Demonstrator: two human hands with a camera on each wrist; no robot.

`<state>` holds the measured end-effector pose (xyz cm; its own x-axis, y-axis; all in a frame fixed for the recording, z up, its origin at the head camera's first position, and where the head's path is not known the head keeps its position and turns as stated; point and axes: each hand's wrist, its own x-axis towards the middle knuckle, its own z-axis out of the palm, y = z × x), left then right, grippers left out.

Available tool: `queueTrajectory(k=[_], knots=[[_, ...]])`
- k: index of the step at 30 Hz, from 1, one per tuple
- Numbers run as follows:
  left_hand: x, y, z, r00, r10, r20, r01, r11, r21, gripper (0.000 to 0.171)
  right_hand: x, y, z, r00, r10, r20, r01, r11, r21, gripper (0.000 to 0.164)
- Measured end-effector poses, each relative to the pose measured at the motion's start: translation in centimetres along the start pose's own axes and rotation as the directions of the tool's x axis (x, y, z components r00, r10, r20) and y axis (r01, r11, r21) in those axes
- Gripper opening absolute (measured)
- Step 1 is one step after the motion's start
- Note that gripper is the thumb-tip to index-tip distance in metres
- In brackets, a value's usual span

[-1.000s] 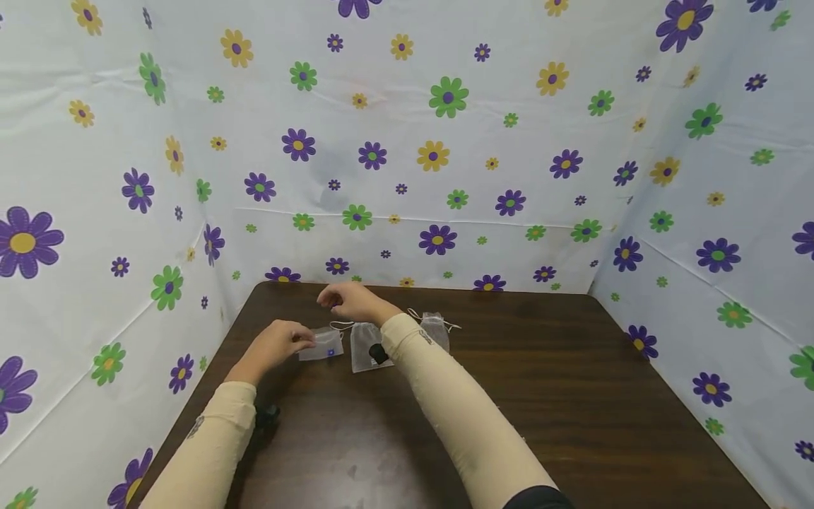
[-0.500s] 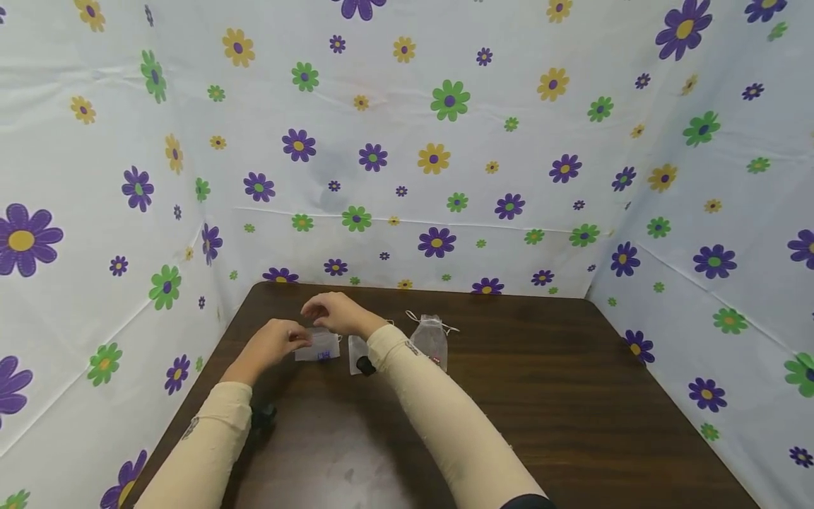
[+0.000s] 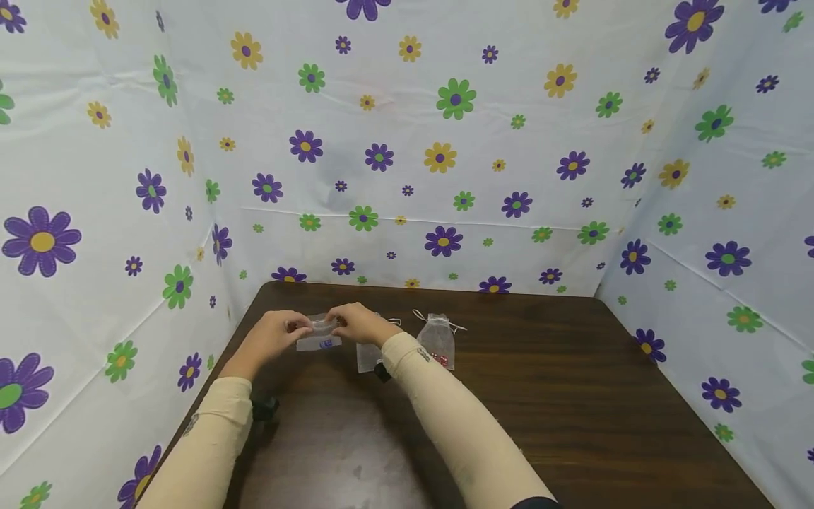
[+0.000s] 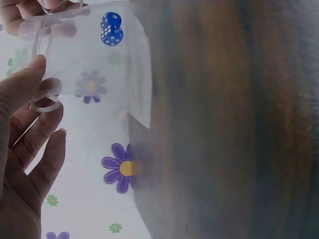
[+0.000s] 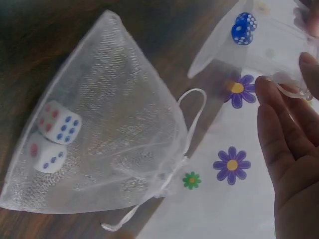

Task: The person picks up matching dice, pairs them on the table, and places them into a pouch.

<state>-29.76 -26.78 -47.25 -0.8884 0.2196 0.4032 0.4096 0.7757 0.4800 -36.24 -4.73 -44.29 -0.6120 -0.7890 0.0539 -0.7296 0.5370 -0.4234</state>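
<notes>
A sheer white drawstring bag [image 3: 318, 344] hangs between both hands near the table's far left corner. Two blue dice [image 4: 111, 29] with white dots lie together inside it. My left hand [image 3: 270, 338] pinches one side of the bag's mouth, thumb in front and fingers behind. At the other side of the mouth, my right hand [image 3: 361, 324] pinches the edge with thumb and fingers. A loop of white cord [image 4: 46, 105] shows by the left fingers. Below the right wrist lies a second sheer bag [image 5: 114, 129], holding two white dice [image 5: 60, 122] with red and blue dots.
A third sheer bag [image 3: 435, 332] with red dice [image 3: 441, 359] lies to the right of the second, its cords spread. The brown wooden table [image 3: 572, 396] is enclosed by flower-printed cloth walls [image 3: 407, 141]. Dark wrist devices [image 3: 263, 410] sit under both sleeves.
The right hand has come from above the bags, lowered and reached the mouth of the bag with blue dice, which it now grips. The left hand has kept its grip.
</notes>
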Motion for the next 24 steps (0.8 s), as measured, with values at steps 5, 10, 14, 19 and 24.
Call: queueTrajectory(k=[5,10,14,19,24], knots=[[0.5,0.8,-1.0,0.998,0.032,-0.055,-0.035,0.999,-0.039,0.004,0.0,0.1,-0.5,0.996,-0.030,-0.086,0.035,0.998,0.057,0.014],[0.7,1.2,-1.9,0.993,0.068,-0.096,-0.068,0.998,-0.004,0.005,-0.4,-0.4,-1.2,0.990,-0.041,-0.135,0.057,0.992,0.116,0.013],[0.7,0.9,-2.3,0.988,0.090,-0.123,-0.086,0.996,0.037,0.006,-0.6,-0.7,-1.9,0.987,-0.063,-0.147,0.083,0.987,0.134,0.013],[0.5,0.9,-2.9,0.983,0.120,-0.141,-0.117,0.993,0.030,0.007,-0.6,-0.9,-2.4,0.986,-0.083,-0.145,0.103,0.985,0.141,0.013],[0.2,0.9,-3.0,0.991,0.086,-0.098,-0.084,0.996,0.017,0.011,-0.7,-0.7,-2.0,0.992,-0.048,-0.114,0.067,0.983,0.172,0.014]])
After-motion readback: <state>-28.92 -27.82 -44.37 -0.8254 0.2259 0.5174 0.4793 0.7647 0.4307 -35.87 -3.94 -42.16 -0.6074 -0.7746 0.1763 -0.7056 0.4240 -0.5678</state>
